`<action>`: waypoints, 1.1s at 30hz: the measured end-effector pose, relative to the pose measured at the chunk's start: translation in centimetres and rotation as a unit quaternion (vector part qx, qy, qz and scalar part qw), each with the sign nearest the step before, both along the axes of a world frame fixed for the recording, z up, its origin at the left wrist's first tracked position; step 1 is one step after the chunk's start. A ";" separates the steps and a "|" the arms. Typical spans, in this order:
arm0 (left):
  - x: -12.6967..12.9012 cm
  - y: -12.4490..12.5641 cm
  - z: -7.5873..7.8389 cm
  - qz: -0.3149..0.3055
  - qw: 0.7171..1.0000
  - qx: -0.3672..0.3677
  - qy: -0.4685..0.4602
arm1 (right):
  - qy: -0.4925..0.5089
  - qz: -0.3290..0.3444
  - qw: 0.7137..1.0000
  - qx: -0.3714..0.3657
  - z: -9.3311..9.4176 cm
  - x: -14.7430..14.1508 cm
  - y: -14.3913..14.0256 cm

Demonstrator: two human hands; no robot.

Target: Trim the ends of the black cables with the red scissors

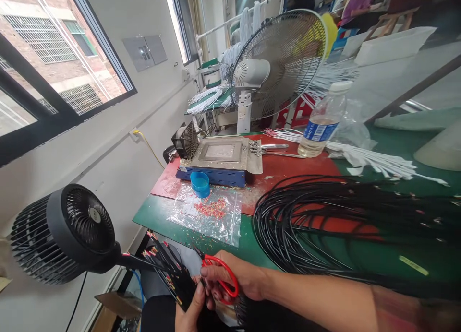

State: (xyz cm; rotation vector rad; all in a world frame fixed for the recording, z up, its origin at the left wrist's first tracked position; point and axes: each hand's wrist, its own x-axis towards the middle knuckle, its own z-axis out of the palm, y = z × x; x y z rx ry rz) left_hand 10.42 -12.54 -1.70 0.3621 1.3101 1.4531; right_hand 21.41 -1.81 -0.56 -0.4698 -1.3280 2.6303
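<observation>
My right hand [232, 274] is closed around red-handled scissors [234, 289], their dark blades pointing up and to the left. Close beside it, my left hand [190, 310] is wrapped round a bundle of black cables [176, 277] at the bottom centre. The upper ends of the cables show red and pale inner wires. Both hands meet at the fingertips, and what lies between them is partly hidden. A clear plastic bag [230, 226] with red and yellow scraps [212, 208] lies on the green table [158, 214] beyond my hands.
Large coils of black cable [284, 226] cover the table's right side. A blue cup [200, 184] stands by a blue-sided heating unit [219, 159]. Farther back are a bottle [322, 123], white cables [374, 159] and a large fan [281, 63]. A black fan [68, 231] stands left.
</observation>
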 end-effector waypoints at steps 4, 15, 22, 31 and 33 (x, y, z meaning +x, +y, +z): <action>0.0 0.1 -0.2 0.012 1.000 -0.013 0.006 | 0.021 0.005 1.000 0.006 0.2 0.0 0.0; 0.2 0.0 -0.7 0.083 0.996 -0.033 -0.019 | 0.012 0.017 0.997 0.081 0.3 0.4 0.8; -0.5 0.0 -0.6 -0.052 0.998 0.032 -0.027 | -0.054 0.040 0.998 -0.008 0.5 0.2 1.1; -0.5 -0.5 -0.3 -0.069 0.995 0.033 -0.070 | -0.074 0.088 0.992 -0.051 -0.5 0.1 1.1; -0.4 -0.4 -0.4 -0.061 0.995 0.043 -0.066 | -0.083 0.088 0.991 -0.049 -0.6 0.0 1.1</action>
